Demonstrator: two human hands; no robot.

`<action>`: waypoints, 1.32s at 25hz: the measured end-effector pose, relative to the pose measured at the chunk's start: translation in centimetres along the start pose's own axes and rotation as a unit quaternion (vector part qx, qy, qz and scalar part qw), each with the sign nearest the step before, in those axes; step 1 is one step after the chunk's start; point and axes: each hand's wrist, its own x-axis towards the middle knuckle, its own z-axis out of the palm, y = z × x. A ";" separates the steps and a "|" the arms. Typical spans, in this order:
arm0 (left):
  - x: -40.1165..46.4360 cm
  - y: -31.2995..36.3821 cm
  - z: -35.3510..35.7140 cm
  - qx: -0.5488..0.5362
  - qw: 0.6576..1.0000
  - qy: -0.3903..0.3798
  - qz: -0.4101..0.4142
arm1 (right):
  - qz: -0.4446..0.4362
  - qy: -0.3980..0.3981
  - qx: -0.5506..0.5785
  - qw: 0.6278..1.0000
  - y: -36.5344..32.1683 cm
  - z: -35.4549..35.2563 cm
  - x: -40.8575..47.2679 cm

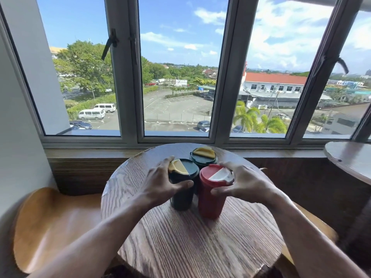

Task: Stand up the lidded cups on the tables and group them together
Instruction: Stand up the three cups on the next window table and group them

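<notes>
Three lidded cups stand upright and close together on the round wooden table (200, 241). My left hand (158, 181) wraps the near dark green cup (183, 197), which has a yellow flap on its lid. My right hand (243, 183) grips the red cup (210, 201), whose lid carries a white flap. Behind them, touching or nearly touching, a second dark green cup (203, 157) with a yellow flap stands free of both hands.
A wooden seat (52, 223) curves at the left of the table. A second round table (351, 159) shows at the right edge. A wooden sill and a wide window (176, 77) rise just behind the cups.
</notes>
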 end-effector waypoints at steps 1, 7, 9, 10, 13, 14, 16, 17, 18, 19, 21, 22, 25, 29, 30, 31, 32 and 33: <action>0.1 0.0 -0.1 -0.009 1.000 0.003 -0.004 | -0.005 0.016 0.008 1.000 0.0 0.0 0.0; 0.6 -0.1 -0.6 -0.049 0.999 -0.013 -0.020 | -0.008 0.022 0.057 0.998 0.6 0.3 0.1; 0.6 -0.1 -0.6 -0.053 0.998 -0.014 -0.019 | -0.012 0.023 0.062 0.998 0.7 0.3 0.1; 0.6 -0.1 -0.7 -0.054 0.998 -0.016 -0.017 | -0.016 0.023 0.061 0.998 0.6 0.3 0.1; 0.6 0.0 -0.8 -0.036 0.999 -0.029 -0.011 | -0.014 0.011 0.055 0.998 0.6 0.3 0.0; 0.6 0.0 -0.9 -0.028 0.999 -0.034 -0.009 | -0.012 0.006 0.056 0.998 0.6 0.3 0.0; 0.6 0.1 -0.9 -0.023 0.999 -0.040 -0.010 | -0.012 0.009 0.061 0.998 0.5 0.2 0.1; 0.6 0.2 -1.0 -0.025 0.999 -0.044 -0.012 | -0.014 0.013 0.062 0.998 0.5 0.3 0.1; 0.6 0.2 -1.1 -0.026 0.999 -0.046 -0.013 | -0.018 0.016 0.062 0.998 0.5 0.3 0.2; 0.6 0.3 -1.1 -0.025 0.999 -0.047 -0.012 | -0.020 0.020 0.060 0.998 0.5 0.4 0.2; 0.4 0.4 -1.1 -0.020 0.999 -0.043 -0.009 | -0.021 0.022 0.056 0.998 0.5 0.5 0.3; 0.4 0.4 -1.2 -0.018 0.999 -0.039 -0.007 | -0.020 0.024 0.054 0.998 0.5 0.6 0.4; 0.2 0.7 -1.3 -0.005 1.000 -0.016 0.004 | -0.025 0.057 0.036 0.997 0.5 1.2 0.4; 0.2 0.9 -1.3 0.004 1.000 -0.003 0.023 | -0.037 0.115 0.002 0.993 0.2 2.4 0.5; 0.2 0.9 -1.3 -0.002 1.000 -0.005 0.020 | -0.036 0.123 -0.001 0.992 0.2 2.6 0.5; 0.3 0.9 -1.3 -0.007 1.000 -0.006 0.015 | -0.033 0.130 0.002 0.991 0.2 2.7 0.5; 0.4 0.9 -1.3 -0.010 1.000 -0.006 0.011 | -0.029 0.133 0.008 0.991 0.2 2.8 0.4; 0.4 0.9 -1.3 -0.010 1.000 -0.006 0.009 | -0.026 0.133 0.013 0.991 0.3 2.8 0.3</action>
